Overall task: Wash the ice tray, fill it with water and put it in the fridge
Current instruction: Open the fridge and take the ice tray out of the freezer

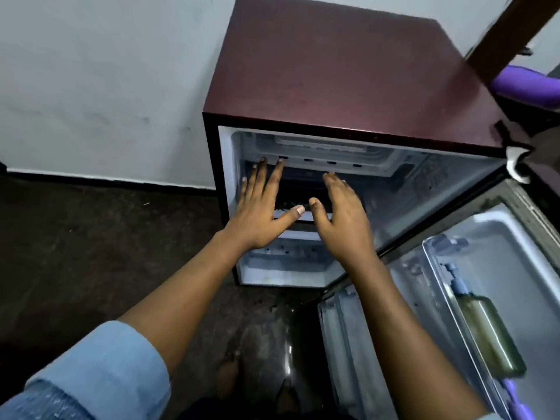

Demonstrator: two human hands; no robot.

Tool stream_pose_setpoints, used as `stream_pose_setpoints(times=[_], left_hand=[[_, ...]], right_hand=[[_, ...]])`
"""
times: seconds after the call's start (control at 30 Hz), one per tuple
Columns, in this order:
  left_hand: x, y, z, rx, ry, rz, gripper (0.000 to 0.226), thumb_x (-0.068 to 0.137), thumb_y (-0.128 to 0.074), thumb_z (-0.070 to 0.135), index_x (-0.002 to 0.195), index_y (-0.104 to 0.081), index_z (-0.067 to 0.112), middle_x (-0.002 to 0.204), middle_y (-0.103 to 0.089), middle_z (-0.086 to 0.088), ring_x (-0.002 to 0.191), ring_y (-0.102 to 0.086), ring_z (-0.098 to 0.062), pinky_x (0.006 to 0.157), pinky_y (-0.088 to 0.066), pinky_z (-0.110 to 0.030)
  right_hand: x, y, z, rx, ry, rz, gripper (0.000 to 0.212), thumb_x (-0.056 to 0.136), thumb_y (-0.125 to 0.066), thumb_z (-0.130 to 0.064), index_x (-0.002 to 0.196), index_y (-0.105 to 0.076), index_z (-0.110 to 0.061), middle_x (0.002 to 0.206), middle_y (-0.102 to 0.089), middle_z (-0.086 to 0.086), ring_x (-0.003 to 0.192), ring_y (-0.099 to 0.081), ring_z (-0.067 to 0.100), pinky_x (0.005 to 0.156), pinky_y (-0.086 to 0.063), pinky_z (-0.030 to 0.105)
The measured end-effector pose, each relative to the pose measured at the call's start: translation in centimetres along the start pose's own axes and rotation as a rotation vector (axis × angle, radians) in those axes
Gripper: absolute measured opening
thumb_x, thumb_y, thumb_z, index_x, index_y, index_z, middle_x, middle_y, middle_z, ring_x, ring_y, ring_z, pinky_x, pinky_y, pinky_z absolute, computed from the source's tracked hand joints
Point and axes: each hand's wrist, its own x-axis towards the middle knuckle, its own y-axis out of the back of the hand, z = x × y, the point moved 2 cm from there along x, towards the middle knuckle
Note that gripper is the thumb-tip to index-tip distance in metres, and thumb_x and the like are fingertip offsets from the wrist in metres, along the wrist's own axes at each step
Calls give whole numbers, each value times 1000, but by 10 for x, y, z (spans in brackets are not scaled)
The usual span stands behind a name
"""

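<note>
A small maroon fridge point(348, 74) stands open against the white wall. Both my hands reach into its top compartment. My left hand point(260, 207) is flat with fingers spread and straight. My right hand point(342, 213) is flat beside it, fingers together and pointing inward. Between and under them lies a dark object point(298, 192) with a white front edge, possibly the ice tray; the hands hide most of it. I cannot tell whether the fingers touch it.
The fridge door point(454, 283) hangs open to the right, its shelf holding a greenish bottle point(488, 331). A purple object point(527, 86) sits beyond the fridge at upper right. Dark floor point(91, 253) lies to the left, and my feet show below.
</note>
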Motion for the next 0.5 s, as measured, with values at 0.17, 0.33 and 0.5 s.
stream_pose_setpoints(times=[0.17,0.33,0.5], left_hand=[[24,-20,-1,-241,30,22,103,101,-53,66,168,12,24,178,17,-2,164,17,-18,134,0,-51],[62,-17,-9,-413,17,164,98,97,-57,63,171,-6,22,179,-6,5,162,-9,-7,132,-13,-30],[117,-12,-24,-305,56,408,80,99,-59,55,166,-30,24,170,-38,1,151,-38,-15,111,-25,-13]], right_hand=[[35,-13,29,144,-27,109,54,107,-55,-31,157,-45,-12,154,-55,8,128,-59,27,109,-47,40],[76,-22,63,334,-100,253,56,105,-57,-29,158,-45,-17,145,-62,10,110,-56,19,107,-51,44],[117,-29,97,456,-148,395,55,106,-60,-33,158,-45,-24,160,-48,-3,144,-44,12,118,-39,30]])
